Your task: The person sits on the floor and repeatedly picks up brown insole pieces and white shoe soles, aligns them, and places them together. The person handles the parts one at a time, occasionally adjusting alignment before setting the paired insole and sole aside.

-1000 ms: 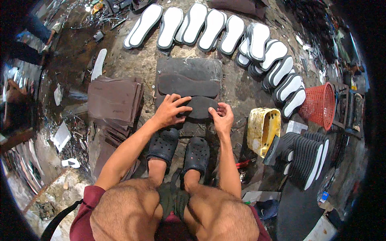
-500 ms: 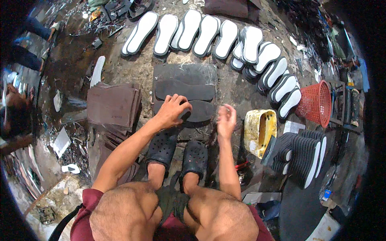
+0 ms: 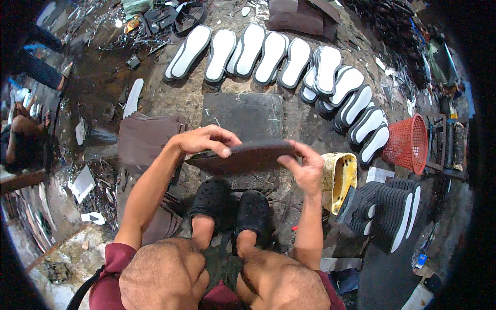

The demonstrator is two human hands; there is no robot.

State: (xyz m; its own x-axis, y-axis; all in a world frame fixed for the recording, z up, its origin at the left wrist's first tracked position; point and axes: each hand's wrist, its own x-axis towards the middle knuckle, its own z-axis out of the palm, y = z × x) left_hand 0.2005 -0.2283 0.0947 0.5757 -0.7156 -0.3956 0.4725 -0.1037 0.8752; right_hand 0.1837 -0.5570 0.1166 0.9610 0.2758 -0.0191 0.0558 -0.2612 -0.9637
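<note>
Well, dark piece (image 3: 253, 161), any lettering indiscernible.

Wide, head-worn fisheye view, downward over knees (image 3: 157, 274) onto nearby hands (image 3: 308, 170) and floor (image 3: 302, 121).

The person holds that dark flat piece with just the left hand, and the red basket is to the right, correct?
Not just the left hand: the head view shows the right hand holding the dark flat piece too. The rest stands.

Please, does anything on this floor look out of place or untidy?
Yes: one pale sole-shaped piece lies alone beyond the brown sheets, apart from the row of white-topped soles. The yellow container also looks smeared.
</note>
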